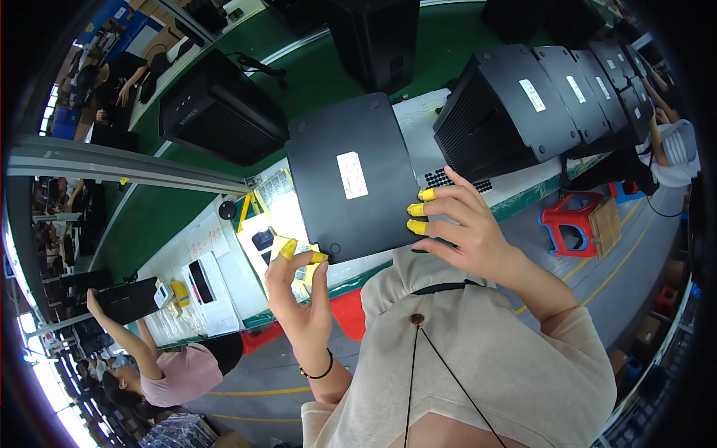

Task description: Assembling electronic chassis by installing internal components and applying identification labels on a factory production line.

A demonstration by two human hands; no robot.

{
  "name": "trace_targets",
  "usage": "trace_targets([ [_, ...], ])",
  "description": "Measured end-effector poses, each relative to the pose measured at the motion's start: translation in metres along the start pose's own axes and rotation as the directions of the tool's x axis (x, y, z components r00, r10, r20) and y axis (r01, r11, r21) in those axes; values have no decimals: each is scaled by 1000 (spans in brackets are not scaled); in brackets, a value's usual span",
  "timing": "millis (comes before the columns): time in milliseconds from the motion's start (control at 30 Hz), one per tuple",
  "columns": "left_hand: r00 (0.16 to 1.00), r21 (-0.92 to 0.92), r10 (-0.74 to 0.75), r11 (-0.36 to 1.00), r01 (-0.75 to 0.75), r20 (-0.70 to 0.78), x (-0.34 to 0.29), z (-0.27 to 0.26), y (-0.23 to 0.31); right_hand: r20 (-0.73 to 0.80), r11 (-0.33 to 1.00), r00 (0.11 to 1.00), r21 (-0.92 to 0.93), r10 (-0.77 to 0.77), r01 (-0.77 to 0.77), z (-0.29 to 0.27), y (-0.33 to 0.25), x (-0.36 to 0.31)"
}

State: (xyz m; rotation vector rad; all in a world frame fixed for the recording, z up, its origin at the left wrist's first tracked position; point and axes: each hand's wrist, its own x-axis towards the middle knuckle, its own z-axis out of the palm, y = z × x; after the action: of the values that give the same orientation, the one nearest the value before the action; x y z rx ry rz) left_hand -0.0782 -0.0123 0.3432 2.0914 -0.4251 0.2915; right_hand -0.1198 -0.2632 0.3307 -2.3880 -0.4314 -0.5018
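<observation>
A black computer case (pixel 351 190) lies in front of me, its flat panel with a white label (pixel 352 175) facing up. Round feet show near its corners. My left hand (pixel 302 299) is at the near left corner. Its thumb and a finger pinch together there, and what lies between them is too small to make out. My right hand (pixel 467 231) curls its fingers over the case's right edge, with the thumb below. Yellow covers wrap several fingertips on both hands. Beside the right fingers lies a sheet of black round pads (pixel 437 179), partly hidden by the hand.
Several labelled black cases (pixel 515 104) stand in a row at right. Another case (pixel 220 108) stands at far left, one more (pixel 373 45) behind. A yellow-edged sheet (pixel 280 201) and a white tray (pixel 209 280) are leftward. Co-workers sit at both sides; a red stool (pixel 571 224) is at right.
</observation>
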Motion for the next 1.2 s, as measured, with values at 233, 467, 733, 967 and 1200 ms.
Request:
trace_targets([
  [233, 984, 267, 178, 948, -174, 9, 14, 9, 3, -36, 999, 999, 31, 16, -15, 5, 2, -2],
  [467, 936, 346, 350, 873, -343, 43, 11, 12, 0, -40, 999, 999, 32, 7, -5, 8, 5, -6],
  [733, 939, 266, 340, 902, -341, 52, -9, 15, -26, -73, 865, 956, 449, 285, -224, 10, 10, -3],
  [967, 967, -521, -246, 819, 242, 62, 5, 62, -35, 380, 23, 722, 877, 579, -480, 23, 21, 58],
  [1200, 957, -590, -212, 805, 55, -199, 44, 62, -40, 394, 5, 650, 853, 650, -522, 42, 68, 169],
])
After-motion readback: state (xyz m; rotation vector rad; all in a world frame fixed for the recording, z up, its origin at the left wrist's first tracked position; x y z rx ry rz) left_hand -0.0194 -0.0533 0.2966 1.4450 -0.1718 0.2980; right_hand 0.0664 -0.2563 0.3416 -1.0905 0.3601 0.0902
